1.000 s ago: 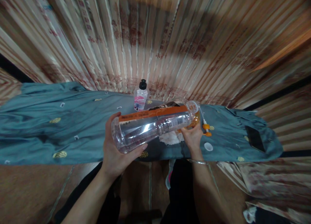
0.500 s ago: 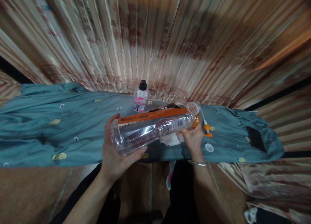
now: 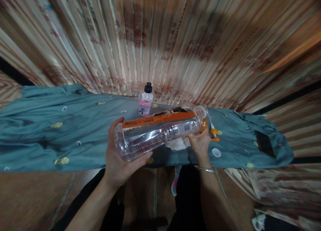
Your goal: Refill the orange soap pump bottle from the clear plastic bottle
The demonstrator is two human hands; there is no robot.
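Note:
A large clear plastic bottle [image 3: 150,139] with an orange band on its label is tilted nearly flat, its uncapped mouth toward the right. My left hand [image 3: 119,165] is wrapped around its base end. By the mouth, my right hand [image 3: 200,142] is closed on an orange see-through bottle [image 3: 205,124], which is mostly hidden behind the large bottle's neck and my fingers. Just right of that hand is a pump top [image 3: 214,134] with orange and white parts. A white round cap [image 3: 216,152] lies nearer me. White tissue [image 3: 177,144] shows under the large bottle.
The narrow table is covered by a teal cloth [image 3: 82,124] with yellow patterns. A small bottle [image 3: 145,102] with a black top and pink label stands at the back. A dark phone [image 3: 264,143] lies at the right. Pleated curtains [image 3: 160,40] hang behind the table.
Almost nothing differs. The view has shifted very slightly, and both hands keep the two bottles in the same position.

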